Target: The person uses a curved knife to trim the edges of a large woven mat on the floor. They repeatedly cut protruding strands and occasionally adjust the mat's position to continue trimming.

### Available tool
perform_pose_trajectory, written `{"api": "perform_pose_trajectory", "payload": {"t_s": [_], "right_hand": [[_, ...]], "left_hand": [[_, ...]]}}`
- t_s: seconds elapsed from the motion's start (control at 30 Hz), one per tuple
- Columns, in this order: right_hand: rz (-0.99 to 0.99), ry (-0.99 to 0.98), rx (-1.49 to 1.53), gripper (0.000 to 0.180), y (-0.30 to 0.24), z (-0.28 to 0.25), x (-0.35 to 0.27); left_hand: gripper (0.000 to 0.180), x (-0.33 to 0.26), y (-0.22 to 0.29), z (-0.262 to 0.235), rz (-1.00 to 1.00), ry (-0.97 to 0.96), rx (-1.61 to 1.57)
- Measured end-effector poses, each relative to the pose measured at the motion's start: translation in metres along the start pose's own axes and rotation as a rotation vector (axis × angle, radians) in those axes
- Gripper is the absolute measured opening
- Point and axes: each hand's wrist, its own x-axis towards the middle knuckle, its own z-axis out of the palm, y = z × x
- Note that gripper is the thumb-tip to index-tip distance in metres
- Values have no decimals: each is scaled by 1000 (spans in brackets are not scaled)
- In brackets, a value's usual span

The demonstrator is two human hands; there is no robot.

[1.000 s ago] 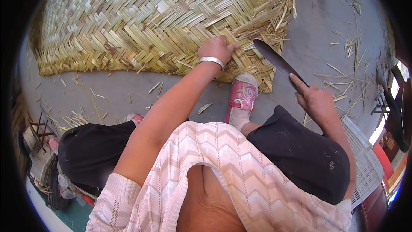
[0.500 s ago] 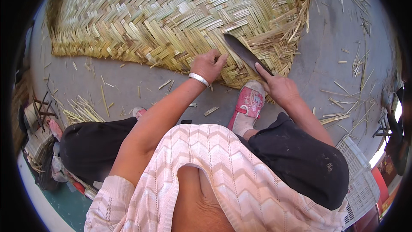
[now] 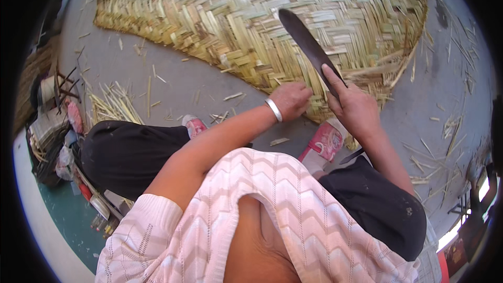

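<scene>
A large woven straw mat [image 3: 225, 36] lies on the floor in front of me, its near edge coming to a corner between my feet. My right hand [image 3: 357, 106] is wrapped round the near end of a long, dark knife [image 3: 306, 42] with a rounded tip, the index finger laid along it. The knife points away from me and slants over the mat. My left hand [image 3: 292, 100], with a silver bracelet at the wrist, is closed at the mat's near edge, left of the right hand. What its curled fingers grip is hidden.
Loose straw strips [image 3: 115, 102] are piled by my left knee, and more scraps [image 3: 453, 131] are scattered at the right. A red shoe [image 3: 324, 141] stands close to the mat's corner. Bags and bundles [image 3: 65, 162] crowd the left side. A white crate [image 3: 429, 251] shows behind my right knee.
My left hand has moved right and nearer, down to the mat's edge. The knife is still in my right hand, now pointing more directly away. The view has shifted a little.
</scene>
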Motion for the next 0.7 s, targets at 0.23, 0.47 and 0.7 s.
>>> {"api": "perform_pose_trajectory", "payload": {"t_s": [0.23, 0.47, 0.7], "right_hand": [[-303, -65, -177, 69, -54, -14, 90], [-520, 271, -84, 75, -90, -18, 125], [-307, 44, -260, 73, -109, -31, 174]], "left_hand": [[15, -4, 4, -4, 57, -62, 16], [17, -9, -3, -7, 115, 49, -131], [15, -6, -3, -8, -17, -9, -181]]}}
